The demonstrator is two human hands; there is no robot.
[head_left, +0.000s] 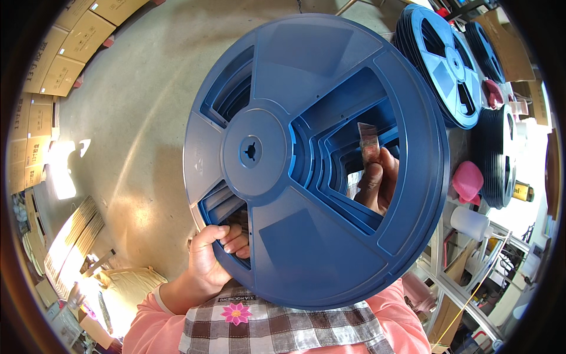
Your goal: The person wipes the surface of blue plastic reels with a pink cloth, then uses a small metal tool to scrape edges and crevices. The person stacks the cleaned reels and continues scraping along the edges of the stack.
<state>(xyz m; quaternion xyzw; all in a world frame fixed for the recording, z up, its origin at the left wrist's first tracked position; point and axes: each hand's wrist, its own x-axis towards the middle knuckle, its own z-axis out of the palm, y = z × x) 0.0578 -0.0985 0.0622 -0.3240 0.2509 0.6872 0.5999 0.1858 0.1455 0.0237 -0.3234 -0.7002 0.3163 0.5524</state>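
Note:
A thick stack of blue plastic reels [321, 203] stands upright in front of me, with the nearest reel's hub and large window cut-outs facing up at the view. My left hand [212, 253] is closed on its lower left rim, the fingers curled into a window there. Through the right-hand window shows my right hand [378, 186], thumb and fingers pinching a small flat blade [368, 144] with a reddish-brown wrapped part. The blade's tip points up, inside the openings of the stack. The rest of the right hand and its wrist are hidden behind the reels.
More blue reels [454, 65] are stacked at the upper right, with another stack [498, 156] below. A pink object [467, 182] and a white bottle [470, 222] are beside them. Cardboard boxes [79, 38] line the far left. A metal frame [454, 283] stands at the lower right.

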